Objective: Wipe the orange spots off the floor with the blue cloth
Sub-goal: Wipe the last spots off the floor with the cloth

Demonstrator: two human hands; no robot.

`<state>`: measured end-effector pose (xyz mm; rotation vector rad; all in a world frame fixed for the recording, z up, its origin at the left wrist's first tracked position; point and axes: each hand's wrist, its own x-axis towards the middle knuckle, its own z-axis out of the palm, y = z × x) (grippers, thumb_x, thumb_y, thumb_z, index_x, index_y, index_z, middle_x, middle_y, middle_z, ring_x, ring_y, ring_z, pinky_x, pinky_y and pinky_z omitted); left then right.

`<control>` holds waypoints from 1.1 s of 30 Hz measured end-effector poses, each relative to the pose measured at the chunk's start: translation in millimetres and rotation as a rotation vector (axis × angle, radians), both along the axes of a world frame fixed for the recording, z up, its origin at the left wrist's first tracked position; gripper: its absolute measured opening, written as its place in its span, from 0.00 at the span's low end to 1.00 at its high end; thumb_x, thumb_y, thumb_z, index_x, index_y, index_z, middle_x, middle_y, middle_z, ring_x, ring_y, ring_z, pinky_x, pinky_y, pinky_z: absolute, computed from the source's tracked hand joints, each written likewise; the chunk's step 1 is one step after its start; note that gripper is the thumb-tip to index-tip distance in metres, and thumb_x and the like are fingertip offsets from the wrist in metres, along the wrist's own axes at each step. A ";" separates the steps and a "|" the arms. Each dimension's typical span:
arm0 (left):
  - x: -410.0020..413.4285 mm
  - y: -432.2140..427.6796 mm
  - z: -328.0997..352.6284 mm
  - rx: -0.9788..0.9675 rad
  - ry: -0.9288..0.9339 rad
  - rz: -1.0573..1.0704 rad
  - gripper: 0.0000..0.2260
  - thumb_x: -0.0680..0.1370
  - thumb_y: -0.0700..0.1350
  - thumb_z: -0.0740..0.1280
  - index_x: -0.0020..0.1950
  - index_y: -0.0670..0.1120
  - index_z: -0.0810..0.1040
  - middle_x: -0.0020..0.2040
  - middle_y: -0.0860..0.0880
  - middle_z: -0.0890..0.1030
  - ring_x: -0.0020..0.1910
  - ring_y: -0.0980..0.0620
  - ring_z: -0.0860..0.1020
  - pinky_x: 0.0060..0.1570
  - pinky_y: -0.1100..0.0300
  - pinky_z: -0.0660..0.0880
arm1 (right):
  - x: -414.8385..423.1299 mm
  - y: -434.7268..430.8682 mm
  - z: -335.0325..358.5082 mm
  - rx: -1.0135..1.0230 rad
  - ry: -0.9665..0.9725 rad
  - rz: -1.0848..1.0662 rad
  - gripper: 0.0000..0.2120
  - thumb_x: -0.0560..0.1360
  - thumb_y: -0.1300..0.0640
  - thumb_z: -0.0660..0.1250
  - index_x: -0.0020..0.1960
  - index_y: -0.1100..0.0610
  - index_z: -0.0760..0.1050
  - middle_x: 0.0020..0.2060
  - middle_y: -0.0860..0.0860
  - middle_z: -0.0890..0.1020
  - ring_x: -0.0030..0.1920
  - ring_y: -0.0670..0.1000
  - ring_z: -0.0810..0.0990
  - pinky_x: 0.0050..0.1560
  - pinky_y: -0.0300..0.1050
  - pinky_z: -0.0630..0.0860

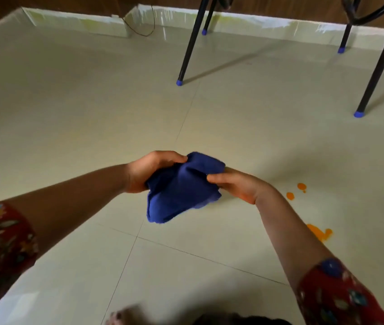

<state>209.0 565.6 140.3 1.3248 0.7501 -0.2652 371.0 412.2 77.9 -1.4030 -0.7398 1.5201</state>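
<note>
Red floral-print sleeves (1,242) frame the bottom corners, soft fabric, one on each forearm. A blurred dark shape sits at the bottom edge, too smeared to identify.

Left fingers (174,158) curl over the upper left edge of the blue cloth (184,191), bunching it in the left hand (148,171). The right hand (235,184) pinches the cloth's right edge, thumb on top, other fingers tucked behind the fabric. The cloth is deep blue, soft, matte and crumpled, with folds between the two grips and a loose lower flap hanging down. Can't tell whether that flap touches the floor (69,113).

Orange spots (301,186) lie on the floor right of the cloth: two small round glossy drops near the right wrist, and a bigger irregular splash (319,232) partly hidden by the right forearm.

The floor is large glossy cream tiles with thin dark grout lines. Thin black metal chair legs (191,41) stand farther back, each tipped with a blue cap (180,82). A thin dark cable (144,26) loops at the pale skirting (80,22).
</note>
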 end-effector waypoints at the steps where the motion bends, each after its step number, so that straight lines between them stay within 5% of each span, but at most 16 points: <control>1: -1.9 3.0 1.1 -0.041 -0.027 0.004 0.12 0.72 0.49 0.66 0.47 0.41 0.79 0.44 0.43 0.81 0.45 0.47 0.79 0.49 0.56 0.73 | -1.1 -1.5 -0.6 -0.040 -0.041 0.065 0.15 0.68 0.48 0.70 0.54 0.47 0.80 0.49 0.41 0.84 0.55 0.43 0.80 0.59 0.40 0.71; 4: -13.1 15.8 -13.4 -0.243 -0.174 0.171 0.15 0.70 0.53 0.66 0.47 0.43 0.83 0.45 0.44 0.83 0.45 0.46 0.81 0.48 0.57 0.75 | -12.7 -11.9 -3.6 -0.007 0.126 -0.095 0.09 0.71 0.50 0.69 0.49 0.51 0.82 0.46 0.49 0.85 0.49 0.49 0.82 0.50 0.41 0.78; 8: -28.2 5.0 -74.2 -0.504 -0.060 0.336 0.36 0.72 0.71 0.55 0.61 0.44 0.80 0.60 0.42 0.81 0.58 0.42 0.79 0.58 0.46 0.74 | -31.2 -29.2 -31.7 -0.101 0.489 -0.474 0.18 0.78 0.46 0.62 0.59 0.57 0.79 0.54 0.54 0.84 0.56 0.51 0.82 0.58 0.45 0.76; 12: -17.5 -22.7 -117.6 -0.229 0.178 0.299 0.13 0.78 0.49 0.65 0.56 0.42 0.79 0.50 0.43 0.80 0.42 0.49 0.82 0.44 0.56 0.77 | -46.5 -53.2 -63.5 -0.413 0.189 -0.646 0.16 0.80 0.52 0.63 0.59 0.62 0.78 0.51 0.56 0.84 0.50 0.54 0.82 0.49 0.46 0.77; 14: -9.2 -27.2 -125.1 -0.028 0.192 0.288 0.18 0.77 0.43 0.67 0.67 0.45 0.71 0.53 0.45 0.78 0.45 0.50 0.79 0.39 0.57 0.77 | -48.0 -60.3 -65.7 -0.468 -0.023 -0.667 0.16 0.79 0.54 0.65 0.61 0.63 0.76 0.51 0.57 0.83 0.51 0.56 0.82 0.51 0.48 0.78; 16: -3.2 -30.0 -120.7 0.028 0.108 0.270 0.22 0.78 0.44 0.66 0.70 0.56 0.65 0.58 0.47 0.75 0.52 0.47 0.78 0.41 0.54 0.79 | -44.1 -63.4 -62.6 -0.491 -0.194 -0.701 0.18 0.77 0.52 0.69 0.62 0.59 0.72 0.52 0.54 0.80 0.51 0.55 0.80 0.49 0.48 0.77; 18: 1.1 -31.0 -112.5 -0.007 0.032 0.188 0.20 0.76 0.47 0.68 0.67 0.57 0.69 0.60 0.49 0.76 0.56 0.48 0.78 0.48 0.52 0.80 | -39.7 -62.0 -57.0 -0.484 -0.349 -0.741 0.20 0.75 0.51 0.71 0.62 0.52 0.68 0.52 0.51 0.76 0.51 0.53 0.77 0.49 0.46 0.73; 21: 5.5 -33.1 -111.8 -0.005 0.062 -0.113 0.32 0.63 0.48 0.79 0.65 0.53 0.72 0.58 0.50 0.79 0.55 0.51 0.80 0.48 0.53 0.80 | -34.9 -55.6 -49.7 -0.406 -0.515 -0.694 0.07 0.76 0.54 0.69 0.53 0.54 0.78 0.50 0.51 0.81 0.52 0.54 0.79 0.53 0.45 0.74; 23: 8.1 -38.6 -115.5 0.210 0.122 -0.416 0.35 0.59 0.45 0.80 0.63 0.53 0.71 0.56 0.48 0.79 0.50 0.49 0.81 0.48 0.51 0.80 | -36.9 -53.9 -38.7 -0.432 -0.524 -0.546 0.07 0.76 0.53 0.70 0.48 0.55 0.82 0.46 0.50 0.83 0.50 0.52 0.81 0.52 0.43 0.75; 26: 12.3 -42.2 -122.9 0.645 0.112 -0.640 0.22 0.64 0.39 0.73 0.56 0.50 0.78 0.51 0.48 0.82 0.48 0.48 0.80 0.47 0.55 0.78 | -45.0 -61.4 -24.4 -0.463 -0.551 -0.305 0.16 0.67 0.56 0.77 0.54 0.55 0.80 0.47 0.50 0.83 0.48 0.51 0.82 0.50 0.45 0.78; 28: 13.9 -40.8 -119.5 0.786 0.090 -0.672 0.17 0.67 0.39 0.69 0.54 0.51 0.81 0.49 0.50 0.83 0.49 0.49 0.80 0.47 0.58 0.77 | -54.4 -70.4 -23.1 -0.483 -0.825 -0.116 0.21 0.65 0.59 0.77 0.57 0.53 0.78 0.49 0.50 0.81 0.49 0.53 0.80 0.49 0.48 0.78; 30: 17.1 -36.5 -112.0 0.849 0.072 -0.683 0.13 0.69 0.43 0.69 0.53 0.50 0.82 0.47 0.51 0.82 0.48 0.49 0.79 0.46 0.58 0.75 | -59.2 -79.7 -25.7 -0.431 -0.993 -0.126 0.18 0.67 0.60 0.71 0.56 0.50 0.79 0.48 0.49 0.80 0.47 0.51 0.79 0.47 0.44 0.76; 33: 23.1 -22.9 -105.4 0.783 0.036 -0.676 0.07 0.71 0.49 0.69 0.47 0.51 0.82 0.49 0.50 0.82 0.54 0.48 0.79 0.48 0.57 0.73 | -46.8 -96.5 -25.6 -0.376 -0.980 -0.240 0.05 0.73 0.57 0.69 0.47 0.50 0.80 0.47 0.47 0.77 0.49 0.49 0.74 0.53 0.45 0.70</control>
